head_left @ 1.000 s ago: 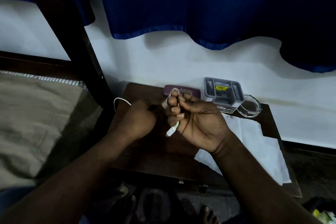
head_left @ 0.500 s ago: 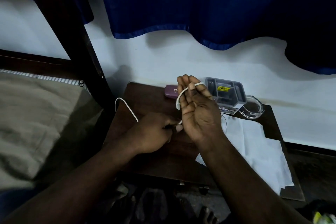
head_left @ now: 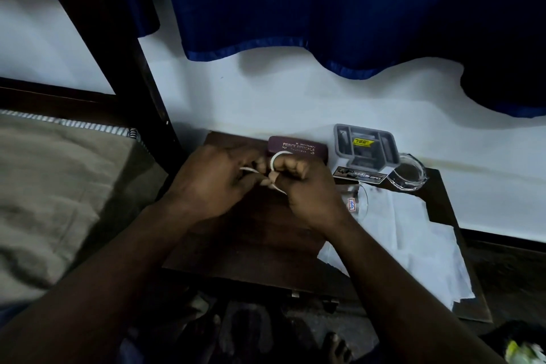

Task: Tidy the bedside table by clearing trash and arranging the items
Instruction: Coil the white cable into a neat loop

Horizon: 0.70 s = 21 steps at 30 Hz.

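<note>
Both my hands meet over the dark wooden bedside table (head_left: 251, 257). My right hand (head_left: 307, 189) is closed in a fist with the white cable (head_left: 277, 155) looped around its fingers. My left hand (head_left: 212, 183) pinches the same cable's free strand just left of that fist. Behind the hands lies a maroon spectacle case (head_left: 304, 147). To its right stands a grey boxed item with a yellow sticker (head_left: 365, 148), then a clear glass ashtray (head_left: 409, 171). White paper (head_left: 413, 242) covers the table's right side, with a clear round lens-like piece (head_left: 359, 201) on it.
A bed with a beige cover (head_left: 59, 192) and a dark wooden post (head_left: 118, 68) stands at the left. A blue curtain (head_left: 295, 9) hangs over the white wall behind. Bare feet (head_left: 334, 346) show on the dark floor below the table.
My right hand turned from upright with fingers straight to a closed fist lowered over the table, and the cable is now wound tighter. My left hand moved up to meet it.
</note>
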Motion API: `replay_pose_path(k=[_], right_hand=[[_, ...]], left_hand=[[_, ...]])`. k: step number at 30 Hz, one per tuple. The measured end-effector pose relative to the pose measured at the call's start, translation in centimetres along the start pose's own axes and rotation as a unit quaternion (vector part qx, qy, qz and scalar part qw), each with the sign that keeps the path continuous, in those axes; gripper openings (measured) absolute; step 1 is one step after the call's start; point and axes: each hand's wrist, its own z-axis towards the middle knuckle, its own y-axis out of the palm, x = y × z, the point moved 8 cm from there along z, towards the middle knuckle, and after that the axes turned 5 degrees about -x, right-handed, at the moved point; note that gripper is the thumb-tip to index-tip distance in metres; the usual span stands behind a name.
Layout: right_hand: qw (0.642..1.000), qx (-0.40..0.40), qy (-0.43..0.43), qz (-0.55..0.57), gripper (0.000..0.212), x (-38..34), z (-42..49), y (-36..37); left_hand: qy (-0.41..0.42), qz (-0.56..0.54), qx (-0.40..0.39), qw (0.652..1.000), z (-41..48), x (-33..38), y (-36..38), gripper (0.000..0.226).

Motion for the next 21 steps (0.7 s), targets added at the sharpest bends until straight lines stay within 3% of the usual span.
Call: replay_pose_path(k=[5, 11, 13, 16, 18, 21], right_hand=[[0.977, -0.073, 0.068, 0.188, 0.018, 0.3, -0.5, 1.6], [0.965, -0.142, 0.071, 0.211, 0.02, 0.1, -1.1, 2.2], [0.927, -0.181, 0.107, 0.31, 0.019, 0.0, -1.5, 2.5], [0.826, -0.278, 0.145, 0.469, 0.014, -1.5, -2.4, 3.1], [0.762, -0.321, 0.14, 0.544, 0.014, -2.7, -2.9, 3.5], [0.703, -0.332, 0.119, 0.617, 0.019, -3.9, -3.0, 3.9]], left_hand=[[-0.013, -0.062, 0.051, 0.997, 0.0, -0.6, -1.0, 0.026], [-0.053, -0.213, 0.041, 0.975, 0.4, -1.7, -0.5, 0.014], [-0.078, -0.317, 0.021, 0.945, 0.6, -2.0, 0.1, 0.014], [-0.108, -0.463, -0.018, 0.88, 0.6, -1.8, 1.7, 0.017], [-0.119, -0.501, -0.032, 0.857, 0.5, -1.5, 2.5, 0.022], [-0.135, -0.532, -0.039, 0.835, 0.2, -1.2, 3.5, 0.026]])
